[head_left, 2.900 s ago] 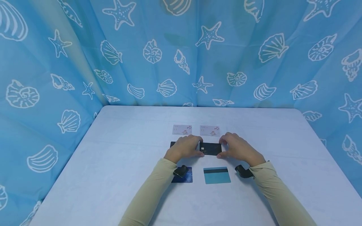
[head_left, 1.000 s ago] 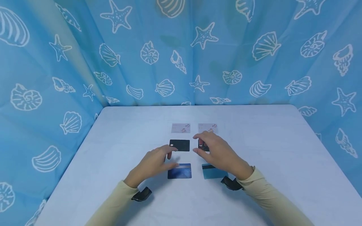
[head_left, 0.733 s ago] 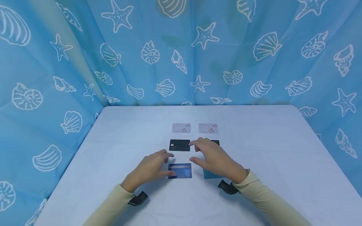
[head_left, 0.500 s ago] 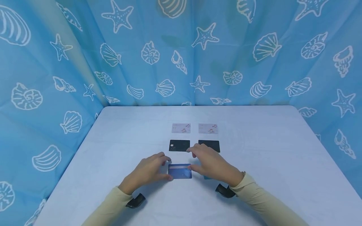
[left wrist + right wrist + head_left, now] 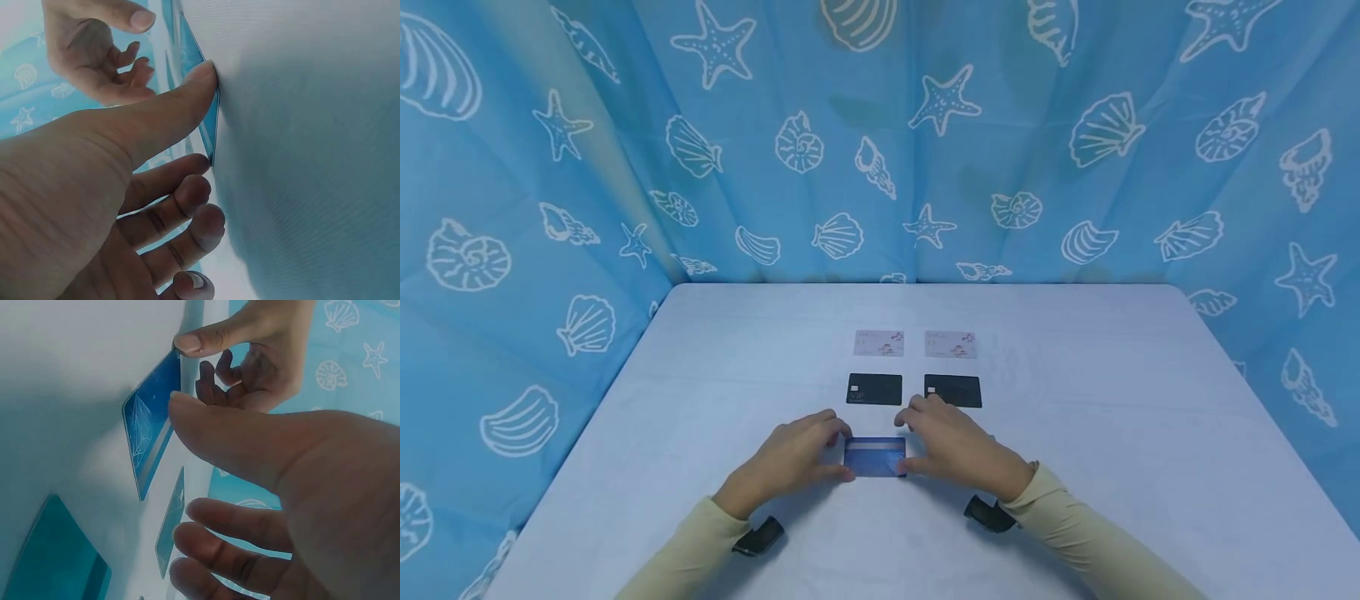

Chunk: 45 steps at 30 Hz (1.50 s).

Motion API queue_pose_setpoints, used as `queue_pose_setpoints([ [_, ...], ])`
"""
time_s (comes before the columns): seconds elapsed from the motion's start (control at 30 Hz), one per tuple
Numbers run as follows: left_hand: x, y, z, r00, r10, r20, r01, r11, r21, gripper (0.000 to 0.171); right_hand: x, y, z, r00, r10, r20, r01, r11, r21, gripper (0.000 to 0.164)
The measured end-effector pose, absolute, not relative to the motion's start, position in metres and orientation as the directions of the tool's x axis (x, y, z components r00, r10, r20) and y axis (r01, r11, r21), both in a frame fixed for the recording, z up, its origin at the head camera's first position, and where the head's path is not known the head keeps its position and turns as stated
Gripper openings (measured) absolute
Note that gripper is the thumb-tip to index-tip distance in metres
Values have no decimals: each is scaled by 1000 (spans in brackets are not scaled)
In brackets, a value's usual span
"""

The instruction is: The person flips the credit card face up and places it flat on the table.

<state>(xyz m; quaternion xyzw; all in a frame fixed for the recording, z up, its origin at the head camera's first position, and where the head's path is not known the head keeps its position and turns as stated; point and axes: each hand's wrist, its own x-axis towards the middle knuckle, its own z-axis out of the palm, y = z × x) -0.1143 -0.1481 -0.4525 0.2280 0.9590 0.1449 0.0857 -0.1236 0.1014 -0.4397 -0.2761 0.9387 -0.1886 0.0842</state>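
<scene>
The blue card [image 5: 874,461], with a pale stripe along its far edge, lies on the table between both hands. My left hand [image 5: 793,458] grips its left short edge, thumb at the near corner and index finger at the far one. My right hand [image 5: 958,446] hovers at its right end with spread, bent fingers. In the right wrist view, the right thumb [image 5: 194,415] overlaps the blue card while the other fingers stay apart from it. A teal card [image 5: 53,556] with a dark stripe lies nearby; the right hand hides it in the head view.
Beyond the hands lie two black cards, one on the left [image 5: 875,389] and one on the right [image 5: 958,393]. Farther back are two pale printed cards, left [image 5: 879,343] and right [image 5: 951,344]. A blue shell-patterned curtain [image 5: 850,167] surrounds the white table [image 5: 737,350].
Both hands have left the right black card, now lying flat beside the other, and come nearer. The left has settled on the blue card's edge; the right has moved left over the teal card.
</scene>
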Motion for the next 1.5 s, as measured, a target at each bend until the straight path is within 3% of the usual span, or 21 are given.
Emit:
queue_pose_setpoints([
  [0.47,-117,-147,-451,-872,473,-121,406,840,359,50,-123,97,-447,-821,-563,-97,-518,805,-288,56],
  [1.5,-117,-146,-449,-862,492,-122,412,821,396,52,-128,96,-451,-817,-572,-71,-521,785,-335,52],
])
